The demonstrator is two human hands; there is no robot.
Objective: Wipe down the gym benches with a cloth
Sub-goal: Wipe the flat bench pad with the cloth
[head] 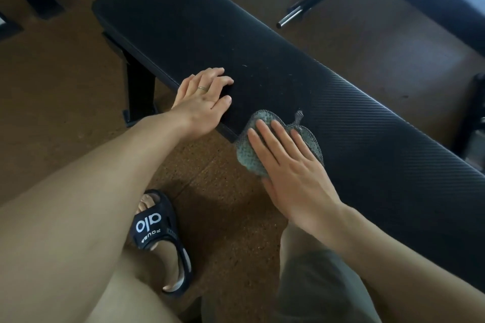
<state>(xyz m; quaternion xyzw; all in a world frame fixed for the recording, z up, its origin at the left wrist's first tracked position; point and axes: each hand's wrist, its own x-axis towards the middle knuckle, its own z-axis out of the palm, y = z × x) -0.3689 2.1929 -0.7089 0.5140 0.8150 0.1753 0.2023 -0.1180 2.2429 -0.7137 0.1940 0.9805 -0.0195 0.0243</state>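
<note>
At bench pad's near edge | right hand [286,165] flat, fingers spread, pressing soft limp mesh cloth [265,123] | left hand [204,97] open, bracing flat bench [262,60] | press cloth's centre.

Floor [78,65] was brown speckled matting. Dark frame with chrome bar [290,17] stood far right.

Black weave-textured bench [262,65], grey-teal mesh cloth [252,162], speckled brown floor [65,92]
</note>
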